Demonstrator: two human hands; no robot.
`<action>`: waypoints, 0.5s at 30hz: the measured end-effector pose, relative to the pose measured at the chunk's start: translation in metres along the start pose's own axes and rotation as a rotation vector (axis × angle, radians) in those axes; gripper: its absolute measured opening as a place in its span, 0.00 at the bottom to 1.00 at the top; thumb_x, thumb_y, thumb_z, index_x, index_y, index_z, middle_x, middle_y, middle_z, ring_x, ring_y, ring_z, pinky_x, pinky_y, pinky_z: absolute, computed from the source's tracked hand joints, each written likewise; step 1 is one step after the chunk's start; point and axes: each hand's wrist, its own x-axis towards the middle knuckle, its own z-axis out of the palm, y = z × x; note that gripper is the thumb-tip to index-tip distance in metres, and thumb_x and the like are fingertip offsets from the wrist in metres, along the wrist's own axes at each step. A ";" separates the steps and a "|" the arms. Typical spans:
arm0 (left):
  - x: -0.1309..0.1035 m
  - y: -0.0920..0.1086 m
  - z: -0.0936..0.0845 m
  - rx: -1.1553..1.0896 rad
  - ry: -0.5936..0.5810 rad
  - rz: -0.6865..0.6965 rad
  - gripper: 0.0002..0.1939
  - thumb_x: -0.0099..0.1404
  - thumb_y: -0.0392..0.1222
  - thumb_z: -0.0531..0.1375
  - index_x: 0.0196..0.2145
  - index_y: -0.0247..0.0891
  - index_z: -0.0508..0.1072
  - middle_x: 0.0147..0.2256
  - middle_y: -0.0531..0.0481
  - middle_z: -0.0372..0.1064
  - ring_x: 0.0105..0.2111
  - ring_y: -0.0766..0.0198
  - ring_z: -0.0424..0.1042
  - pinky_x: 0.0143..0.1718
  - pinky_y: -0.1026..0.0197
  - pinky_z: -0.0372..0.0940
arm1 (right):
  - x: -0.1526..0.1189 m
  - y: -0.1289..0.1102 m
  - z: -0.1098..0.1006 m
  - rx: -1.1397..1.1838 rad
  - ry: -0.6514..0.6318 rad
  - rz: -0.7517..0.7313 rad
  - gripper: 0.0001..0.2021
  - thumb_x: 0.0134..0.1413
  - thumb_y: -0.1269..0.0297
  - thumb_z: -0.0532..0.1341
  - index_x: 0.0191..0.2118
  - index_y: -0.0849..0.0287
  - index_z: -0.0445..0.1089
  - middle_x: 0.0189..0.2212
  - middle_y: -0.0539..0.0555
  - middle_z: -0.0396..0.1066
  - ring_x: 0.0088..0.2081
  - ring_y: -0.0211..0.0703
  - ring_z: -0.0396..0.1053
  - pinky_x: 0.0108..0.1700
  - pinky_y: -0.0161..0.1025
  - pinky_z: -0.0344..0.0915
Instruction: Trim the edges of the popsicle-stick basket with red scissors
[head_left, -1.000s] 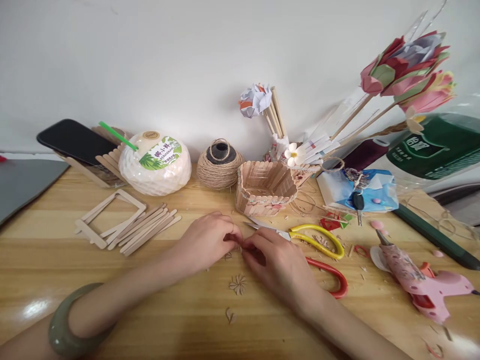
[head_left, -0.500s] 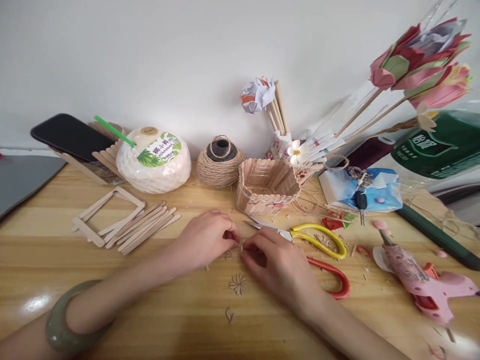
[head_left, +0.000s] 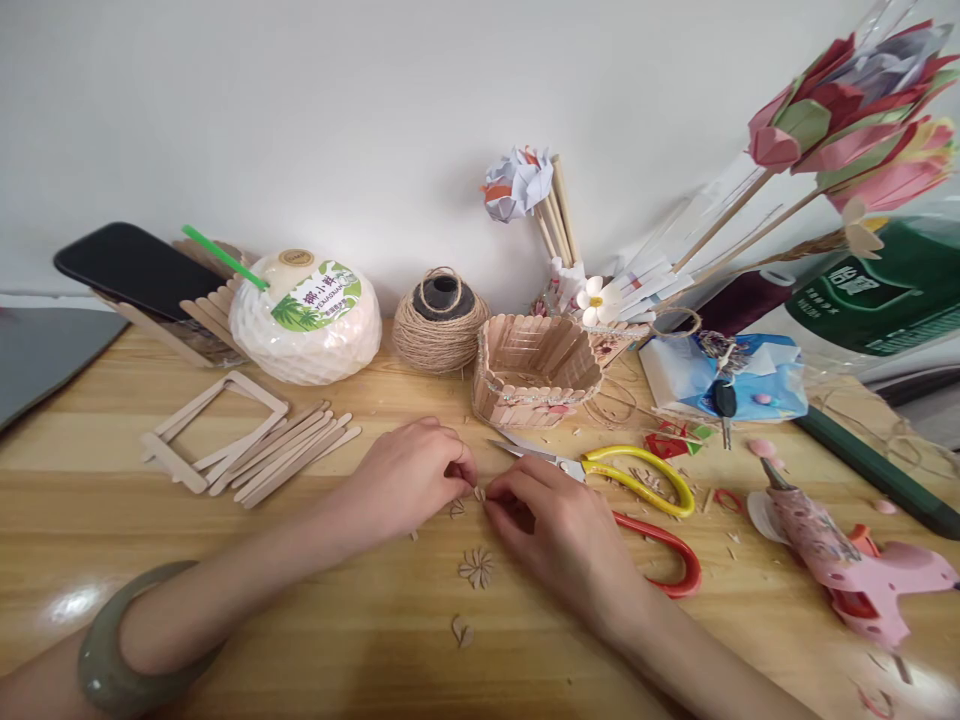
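Observation:
My left hand [head_left: 420,465] and my right hand [head_left: 559,520] meet near the middle of the table, each with thumb and fingers pinched. At their fingertips is a tiny wooden petal-shaped piece [head_left: 480,494], partly hidden. Just below it lie more loose wooden pieces [head_left: 457,509]. Nearer to me, a small flower of wooden petals [head_left: 476,567] rests flat, with a couple of loose petals [head_left: 462,631] below it. Scissors with one yellow and one red handle [head_left: 637,478] lie beside my right hand, partly covered by it.
Behind my hands stand a craft-stick basket [head_left: 536,408], a twine spool [head_left: 440,330] and a wrapped coconut [head_left: 307,335]. Craft sticks [head_left: 296,455] and a stick frame [head_left: 172,460] lie left. A pink glue gun [head_left: 862,575] and wood scraps lie right.
The pinched fingertips have shifted very slightly, with a little more of the small piece showing between them. The camera view has moved a touch. Everything on the table stays put.

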 end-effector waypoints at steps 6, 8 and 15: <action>0.000 0.001 0.002 -0.018 -0.002 -0.009 0.09 0.55 0.35 0.56 0.28 0.43 0.76 0.31 0.54 0.75 0.37 0.58 0.68 0.37 0.59 0.60 | 0.000 0.000 0.002 -0.020 0.018 -0.011 0.07 0.50 0.72 0.57 0.29 0.57 0.72 0.29 0.51 0.71 0.29 0.39 0.69 0.27 0.32 0.57; 0.000 0.001 0.003 -0.019 0.006 -0.025 0.09 0.54 0.34 0.56 0.28 0.43 0.76 0.30 0.54 0.75 0.37 0.58 0.68 0.37 0.59 0.60 | 0.000 0.000 0.002 -0.021 0.010 -0.010 0.06 0.50 0.71 0.58 0.29 0.56 0.72 0.29 0.51 0.72 0.29 0.40 0.69 0.26 0.33 0.57; -0.002 0.002 0.000 -0.015 0.013 -0.059 0.07 0.54 0.37 0.56 0.28 0.42 0.75 0.30 0.53 0.74 0.35 0.59 0.69 0.37 0.59 0.60 | 0.001 0.002 -0.001 0.062 -0.027 0.004 0.07 0.49 0.74 0.58 0.29 0.58 0.73 0.29 0.52 0.72 0.30 0.40 0.69 0.31 0.33 0.62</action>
